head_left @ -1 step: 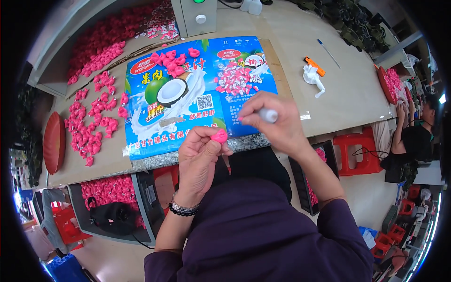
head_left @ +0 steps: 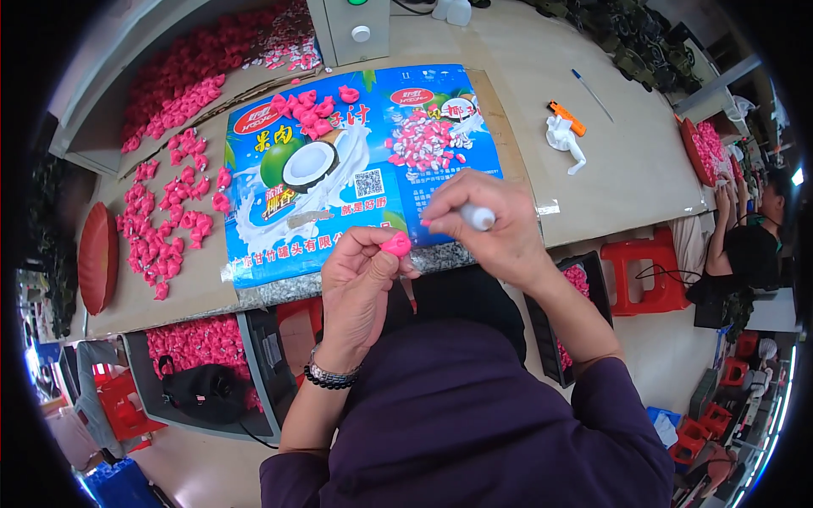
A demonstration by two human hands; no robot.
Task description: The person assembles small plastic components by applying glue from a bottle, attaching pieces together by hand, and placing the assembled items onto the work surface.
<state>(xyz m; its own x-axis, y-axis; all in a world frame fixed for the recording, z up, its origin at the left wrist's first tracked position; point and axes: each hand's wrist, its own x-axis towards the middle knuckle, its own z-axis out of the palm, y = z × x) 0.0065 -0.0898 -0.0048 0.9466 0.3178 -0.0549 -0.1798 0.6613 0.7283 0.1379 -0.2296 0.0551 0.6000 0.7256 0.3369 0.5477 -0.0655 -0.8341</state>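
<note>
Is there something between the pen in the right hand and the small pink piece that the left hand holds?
Nothing visible. The right hand holds the pen just right of the pink piece pinched in the left hand; only open air lies between.

Dark purple long-sleeved top [head_left: 474, 423], plain fabric, no print, sleeves pushed up toward elbows, forearms bare. Left wrist: metal-link wristwatch band [head_left: 332, 372] plus dark beaded bracelet [head_left: 326, 384] just below it, touching. Left hand [head_left: 360, 279] and right hand [head_left: 491, 224] bare, no gloves. Right wrist bare.
</note>
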